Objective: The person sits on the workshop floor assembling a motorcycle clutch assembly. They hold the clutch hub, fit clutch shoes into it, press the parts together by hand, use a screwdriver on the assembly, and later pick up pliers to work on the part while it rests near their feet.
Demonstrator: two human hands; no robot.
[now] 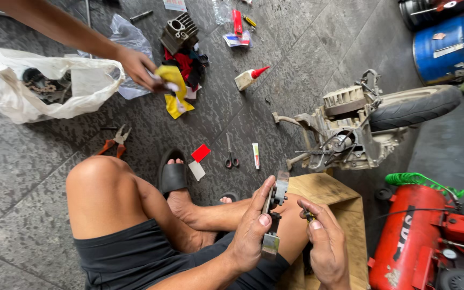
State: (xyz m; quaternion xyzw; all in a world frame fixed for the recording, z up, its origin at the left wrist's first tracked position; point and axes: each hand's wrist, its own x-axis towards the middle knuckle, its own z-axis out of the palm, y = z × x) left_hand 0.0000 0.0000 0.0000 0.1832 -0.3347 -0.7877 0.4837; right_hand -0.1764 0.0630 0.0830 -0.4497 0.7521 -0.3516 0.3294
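My left hand (249,232) grips a long grey metal engine part (278,192) and holds it upright over my knee, thumb pressed on its edge. My right hand (326,248) is just to the right of it, pinching a small dark tool (309,216) with a yellowish tip whose end points toward the part. Whether the tool touches the part is hidden. I sit on a low wooden stool (331,193) with my sandalled foot (174,177) on the grey stone floor.
Another person's hand (137,65) reaches in from the upper left, holding a yellow rag (174,80). On the floor lie an engine with a tyre (350,126), scissors (231,157), pliers (115,140), a glue bottle (248,78) and a white bag (28,83). A red compressor (412,239) stands at my right.
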